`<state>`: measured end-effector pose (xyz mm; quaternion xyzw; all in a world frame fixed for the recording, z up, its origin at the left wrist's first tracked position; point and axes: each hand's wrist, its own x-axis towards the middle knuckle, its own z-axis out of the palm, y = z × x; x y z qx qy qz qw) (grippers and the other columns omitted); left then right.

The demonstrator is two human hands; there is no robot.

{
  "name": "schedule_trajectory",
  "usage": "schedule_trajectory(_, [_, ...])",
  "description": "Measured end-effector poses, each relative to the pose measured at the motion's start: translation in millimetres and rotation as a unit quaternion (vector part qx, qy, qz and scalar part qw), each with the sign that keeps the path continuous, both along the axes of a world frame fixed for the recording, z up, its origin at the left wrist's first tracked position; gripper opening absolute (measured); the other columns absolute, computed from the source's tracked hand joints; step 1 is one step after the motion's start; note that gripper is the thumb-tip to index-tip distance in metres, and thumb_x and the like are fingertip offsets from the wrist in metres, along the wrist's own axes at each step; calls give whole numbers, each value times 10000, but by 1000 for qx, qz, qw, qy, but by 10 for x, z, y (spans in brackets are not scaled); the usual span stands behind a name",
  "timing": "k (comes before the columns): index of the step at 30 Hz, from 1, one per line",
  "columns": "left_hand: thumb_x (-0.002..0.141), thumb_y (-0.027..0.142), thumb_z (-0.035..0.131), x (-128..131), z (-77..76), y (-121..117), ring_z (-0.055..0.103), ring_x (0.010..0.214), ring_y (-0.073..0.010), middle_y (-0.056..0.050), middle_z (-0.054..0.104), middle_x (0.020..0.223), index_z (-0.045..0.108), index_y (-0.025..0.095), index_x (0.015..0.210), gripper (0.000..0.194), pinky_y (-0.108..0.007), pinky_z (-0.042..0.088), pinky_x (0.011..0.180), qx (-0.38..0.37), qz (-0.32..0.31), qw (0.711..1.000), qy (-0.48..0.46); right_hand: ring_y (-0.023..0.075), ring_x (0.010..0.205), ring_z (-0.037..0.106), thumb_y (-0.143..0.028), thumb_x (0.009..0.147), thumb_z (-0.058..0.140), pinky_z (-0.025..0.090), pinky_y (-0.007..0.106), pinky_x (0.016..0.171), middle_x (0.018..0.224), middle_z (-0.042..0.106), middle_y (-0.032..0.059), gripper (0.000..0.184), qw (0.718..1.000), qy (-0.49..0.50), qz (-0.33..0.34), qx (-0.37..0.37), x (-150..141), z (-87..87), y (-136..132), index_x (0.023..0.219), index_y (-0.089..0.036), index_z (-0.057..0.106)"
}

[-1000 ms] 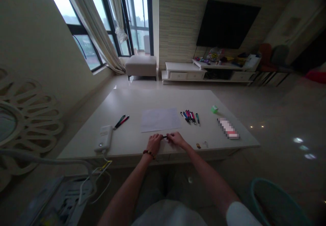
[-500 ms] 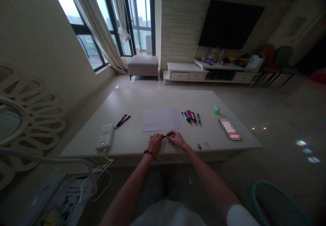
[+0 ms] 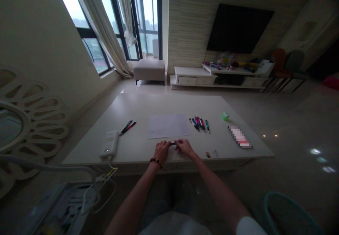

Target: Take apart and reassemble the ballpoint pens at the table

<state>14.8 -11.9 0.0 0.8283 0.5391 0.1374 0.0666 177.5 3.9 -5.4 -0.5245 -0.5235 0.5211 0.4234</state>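
Observation:
At the near edge of the white table, my left hand (image 3: 161, 151) and my right hand (image 3: 184, 147) meet around a slim black pen (image 3: 173, 144). Each hand closes its fingers on one end, leaving a short dark stretch visible between them; the rest is hidden. A blank sheet of white paper (image 3: 168, 126) lies flat just beyond my hands. To its right, several pens (image 3: 198, 124) in black, blue, pink and green are spread side by side. Two pens (image 3: 128, 128), one greenish and one red, lie crossed to the left.
A white box-shaped device (image 3: 110, 144) with a cable stands at the table's left. On the right are a small green item (image 3: 225, 116), a blurred-out flat object (image 3: 239, 137), a small brown piece (image 3: 208, 154) and a clear ring-like piece (image 3: 215, 153). A teal bin (image 3: 267, 203) stands low right.
The camera view has shifted slightly. Both hands stay on the pen near the table edge, with only small finger movements of the right hand.

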Motion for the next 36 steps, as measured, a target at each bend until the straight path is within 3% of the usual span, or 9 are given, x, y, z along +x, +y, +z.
schedule_trajectory(4, [894,202,338,1,25,-7,477,904,-169,-40,549,954,507,254,1068,248,-308,307,770,-7,-3,1000,10,102,453,556,-419,626,665,367,171,367,639,647,18,346,1000,5,-15,20,-1,6,0,818,-141,593])
schedule_trajectory(8, [891,200,345,6,20,-12,476,911,-174,-44,549,948,510,245,1056,237,-310,305,774,6,-8,1000,9,96,442,546,-430,663,619,396,184,404,612,636,24,306,999,-5,-11,36,2,8,7,725,-132,591])
schedule_trajectory(11, [900,211,329,15,7,-14,479,899,-174,-45,552,946,510,233,1038,229,-309,303,766,13,-2,1000,7,115,527,590,-409,610,670,417,188,434,723,661,36,343,998,20,-26,55,13,-2,12,813,-143,594])
schedule_trajectory(16, [912,244,312,25,4,-12,480,881,-171,-36,561,937,511,223,984,213,-309,299,763,22,-4,1000,0,94,382,499,-479,692,578,377,198,391,504,586,7,348,999,-16,-12,36,41,-2,23,658,-132,571])
schedule_trajectory(20, [916,245,293,21,4,-7,480,884,-173,-43,562,940,506,212,974,223,-305,297,745,19,9,1000,-8,109,509,578,-422,587,685,417,194,438,705,652,30,381,997,16,-45,60,57,-10,22,826,-144,583])
schedule_trajectory(24, [911,229,297,13,3,-6,475,884,-176,-42,552,936,501,219,975,214,-306,293,743,21,4,1000,-4,80,360,462,-494,658,608,343,190,354,508,572,-3,374,999,-7,-32,20,60,-17,26,705,-123,595])
schedule_trajectory(26, [903,209,308,8,7,-6,472,883,-177,-42,544,939,497,222,984,206,-305,295,739,19,9,1000,1,74,357,437,-495,623,641,328,189,351,474,542,-17,382,998,1,-63,28,76,7,41,696,-123,594])
schedule_trajectory(31, [880,157,326,0,16,-5,470,886,-176,-45,535,951,489,217,990,206,-303,299,746,11,23,1000,13,83,410,463,-509,594,664,323,191,366,533,571,-4,415,993,57,-99,20,279,97,79,753,-133,591])
schedule_trajectory(36, [882,165,324,1,-12,6,467,874,-179,-46,538,947,493,217,987,206,-308,301,745,15,33,999,12,116,482,534,-501,642,625,372,205,400,639,628,43,409,989,17,-139,53,661,26,61,819,-133,609])
